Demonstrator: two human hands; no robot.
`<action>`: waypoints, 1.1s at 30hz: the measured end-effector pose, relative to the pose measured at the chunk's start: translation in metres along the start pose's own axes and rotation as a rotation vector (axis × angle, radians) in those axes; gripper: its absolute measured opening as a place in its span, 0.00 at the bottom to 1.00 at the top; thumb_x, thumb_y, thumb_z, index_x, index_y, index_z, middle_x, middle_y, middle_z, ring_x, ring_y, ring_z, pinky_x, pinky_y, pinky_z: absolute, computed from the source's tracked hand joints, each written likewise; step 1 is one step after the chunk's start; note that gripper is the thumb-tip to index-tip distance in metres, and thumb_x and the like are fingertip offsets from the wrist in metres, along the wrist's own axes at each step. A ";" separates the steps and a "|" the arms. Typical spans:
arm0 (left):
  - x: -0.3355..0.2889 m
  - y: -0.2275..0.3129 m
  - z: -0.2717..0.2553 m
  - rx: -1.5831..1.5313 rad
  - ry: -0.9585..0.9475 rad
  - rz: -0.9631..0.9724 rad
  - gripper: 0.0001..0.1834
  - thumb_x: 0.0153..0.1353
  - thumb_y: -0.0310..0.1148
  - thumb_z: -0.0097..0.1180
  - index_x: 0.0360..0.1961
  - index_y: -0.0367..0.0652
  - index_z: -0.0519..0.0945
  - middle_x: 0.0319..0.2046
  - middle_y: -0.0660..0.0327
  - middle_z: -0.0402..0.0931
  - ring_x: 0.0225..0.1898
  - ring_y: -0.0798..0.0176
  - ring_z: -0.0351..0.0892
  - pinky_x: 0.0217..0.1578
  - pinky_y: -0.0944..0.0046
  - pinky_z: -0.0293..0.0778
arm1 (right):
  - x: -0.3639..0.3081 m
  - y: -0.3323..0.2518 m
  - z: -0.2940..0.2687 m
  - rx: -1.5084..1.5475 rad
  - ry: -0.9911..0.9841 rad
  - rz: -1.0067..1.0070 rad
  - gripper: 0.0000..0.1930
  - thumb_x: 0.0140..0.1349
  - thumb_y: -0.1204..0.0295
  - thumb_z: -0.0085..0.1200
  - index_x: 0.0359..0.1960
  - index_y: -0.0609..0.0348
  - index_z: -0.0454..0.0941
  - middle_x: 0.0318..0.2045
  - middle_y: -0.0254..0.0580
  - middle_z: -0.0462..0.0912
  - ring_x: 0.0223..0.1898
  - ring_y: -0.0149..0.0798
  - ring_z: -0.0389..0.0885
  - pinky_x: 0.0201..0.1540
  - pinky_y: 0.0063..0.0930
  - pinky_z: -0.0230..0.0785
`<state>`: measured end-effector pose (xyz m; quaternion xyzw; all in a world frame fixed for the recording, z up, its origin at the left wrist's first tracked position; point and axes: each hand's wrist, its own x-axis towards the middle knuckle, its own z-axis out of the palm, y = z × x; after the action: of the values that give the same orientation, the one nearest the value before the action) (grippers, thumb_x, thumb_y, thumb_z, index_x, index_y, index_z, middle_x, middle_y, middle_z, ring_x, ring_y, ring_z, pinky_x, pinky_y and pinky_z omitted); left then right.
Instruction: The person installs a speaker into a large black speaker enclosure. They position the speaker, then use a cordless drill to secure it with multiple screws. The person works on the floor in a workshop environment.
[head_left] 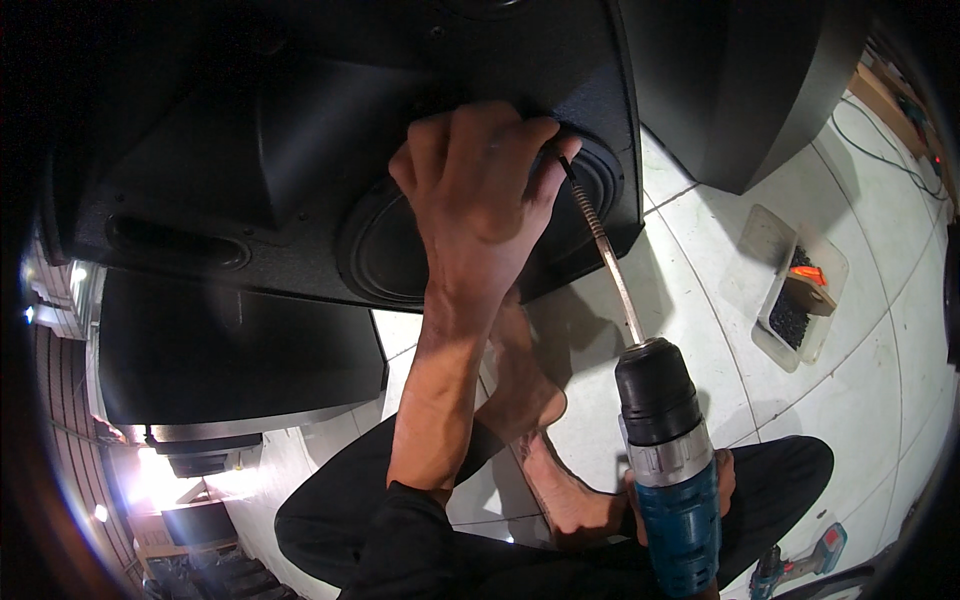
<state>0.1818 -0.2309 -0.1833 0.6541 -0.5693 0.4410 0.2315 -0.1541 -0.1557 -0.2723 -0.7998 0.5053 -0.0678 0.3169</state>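
My right hand [726, 482] is wrapped around a teal power drill [678, 520] with a black and silver chuck, mostly hidden behind its body. From the chuck a long, thin driver bit [613, 265] points up and away to my left fingers. My left hand [475, 180] is over the round cone of a large black speaker [325, 190], its fingers curled. Thumb and forefinger close around the dark tip of the bit, by the rim of the cone. Whatever small thing they pinch there is too hidden to make out.
On the white tiled floor at right stands a clear plastic box [795, 290] of small black pieces with an orange item. A second drill [800, 562] lies at lower right. Black cabinets [230, 345] flank the speaker. My crossed legs and bare feet [570, 490] are below it.
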 end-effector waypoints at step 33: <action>0.000 -0.007 0.000 0.040 -0.023 0.051 0.16 0.39 0.38 0.76 0.31 0.52 0.84 0.35 0.69 0.74 0.42 0.61 0.68 0.42 0.57 0.58 | 0.025 -0.012 -0.024 0.108 -0.367 0.243 0.49 0.48 0.50 0.68 0.65 0.68 0.57 0.61 0.75 0.60 0.62 0.67 0.64 0.62 0.61 0.61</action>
<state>0.1882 -0.2290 -0.1820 0.6489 -0.5796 0.4504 0.2004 -0.1435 -0.1840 -0.2514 -0.7140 0.5273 0.0906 0.4517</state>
